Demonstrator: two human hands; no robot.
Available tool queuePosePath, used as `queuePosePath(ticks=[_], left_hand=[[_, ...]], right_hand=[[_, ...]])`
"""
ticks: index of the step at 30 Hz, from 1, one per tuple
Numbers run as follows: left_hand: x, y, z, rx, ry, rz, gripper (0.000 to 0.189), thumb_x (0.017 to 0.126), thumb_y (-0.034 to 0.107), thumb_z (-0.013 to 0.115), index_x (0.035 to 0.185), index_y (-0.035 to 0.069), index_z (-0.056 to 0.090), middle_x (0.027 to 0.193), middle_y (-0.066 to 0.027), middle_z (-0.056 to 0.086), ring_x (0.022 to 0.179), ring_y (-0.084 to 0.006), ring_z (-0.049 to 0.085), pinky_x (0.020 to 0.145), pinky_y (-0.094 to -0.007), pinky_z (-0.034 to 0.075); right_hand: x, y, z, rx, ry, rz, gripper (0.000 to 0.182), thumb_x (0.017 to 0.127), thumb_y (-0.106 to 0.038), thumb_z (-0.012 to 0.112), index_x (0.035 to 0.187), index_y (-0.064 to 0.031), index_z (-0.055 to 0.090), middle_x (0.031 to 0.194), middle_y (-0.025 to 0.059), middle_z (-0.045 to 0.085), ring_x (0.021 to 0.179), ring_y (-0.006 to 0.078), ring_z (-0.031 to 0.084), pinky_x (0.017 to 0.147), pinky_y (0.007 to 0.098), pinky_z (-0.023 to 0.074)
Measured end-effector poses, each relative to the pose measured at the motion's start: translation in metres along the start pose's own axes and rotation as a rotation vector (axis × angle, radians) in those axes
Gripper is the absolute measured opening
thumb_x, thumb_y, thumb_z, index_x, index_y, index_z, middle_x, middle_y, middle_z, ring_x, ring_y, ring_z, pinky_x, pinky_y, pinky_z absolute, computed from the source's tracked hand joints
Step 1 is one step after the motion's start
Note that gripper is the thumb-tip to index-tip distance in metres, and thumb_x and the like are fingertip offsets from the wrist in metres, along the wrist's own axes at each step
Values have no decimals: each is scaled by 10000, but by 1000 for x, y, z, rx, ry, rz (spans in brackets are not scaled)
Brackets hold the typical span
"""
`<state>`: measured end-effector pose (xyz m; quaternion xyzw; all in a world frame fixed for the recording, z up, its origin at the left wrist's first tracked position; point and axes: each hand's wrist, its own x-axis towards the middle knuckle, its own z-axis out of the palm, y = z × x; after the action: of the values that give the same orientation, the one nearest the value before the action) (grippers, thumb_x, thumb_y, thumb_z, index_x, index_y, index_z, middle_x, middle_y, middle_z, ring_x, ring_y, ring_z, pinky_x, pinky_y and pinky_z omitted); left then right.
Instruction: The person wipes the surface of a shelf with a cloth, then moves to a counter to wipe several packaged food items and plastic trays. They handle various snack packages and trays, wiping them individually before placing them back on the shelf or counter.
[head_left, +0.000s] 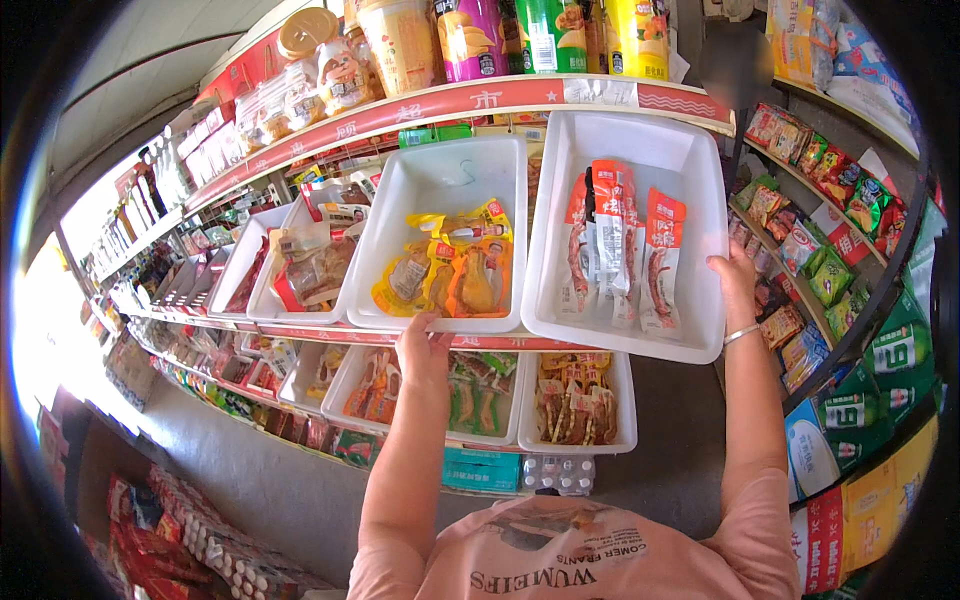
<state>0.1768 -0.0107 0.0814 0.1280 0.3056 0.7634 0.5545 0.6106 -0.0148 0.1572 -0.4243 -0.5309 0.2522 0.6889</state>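
Note:
My right hand grips the right side wall of a white plastic bin that holds several red-and-white vacuum-packed meat snacks. This bin is slightly tilted, and its lower right corner juts past the shelf's end. At the front rim of the neighbouring white bin is my left hand, its fingertips on or just under the edge; whether it grips the rim cannot be told. Yellow and orange packs of meat lie in that bin. The two bins stand side by side, close together.
More white bins of packaged meat stand to the left and on the shelf below. Above runs a red-edged shelf with snack canisters. At the right are a curved snack rack and stacked green cartons.

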Motion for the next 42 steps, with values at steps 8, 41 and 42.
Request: queuePosePath(ticks=[8, 41, 42], left_hand=[[-12, -1, 4, -24, 17, 17, 223, 701, 5, 548, 912, 5, 477, 861, -97, 488, 765, -238, 508, 626, -364, 478], [-16, 2, -10, 40, -78, -53, 523, 827, 286, 578, 1176, -21, 338, 1162, -161, 376, 1146, -297, 361, 938, -463, 356], [-22, 1, -7, 101, -115, -46, 457, 826, 285, 580, 1113, -4, 373, 1106, -147, 400, 1096, -282, 393, 912, -449, 376]], right_hand=[[7, 0, 21, 34, -86, 16, 359, 668, 16, 489, 1021, 23, 552, 869, 28, 591, 731, 91, 539, 679, 220, 431], [13, -19, 32, -34, -106, 45, 305, 646, -19, 546, 941, 48, 586, 789, 52, 607, 679, 112, 557, 632, 246, 446], [15, -14, 30, 29, -72, 19, 292, 616, -30, 540, 892, 46, 594, 757, 79, 611, 664, 145, 571, 615, 276, 457]])
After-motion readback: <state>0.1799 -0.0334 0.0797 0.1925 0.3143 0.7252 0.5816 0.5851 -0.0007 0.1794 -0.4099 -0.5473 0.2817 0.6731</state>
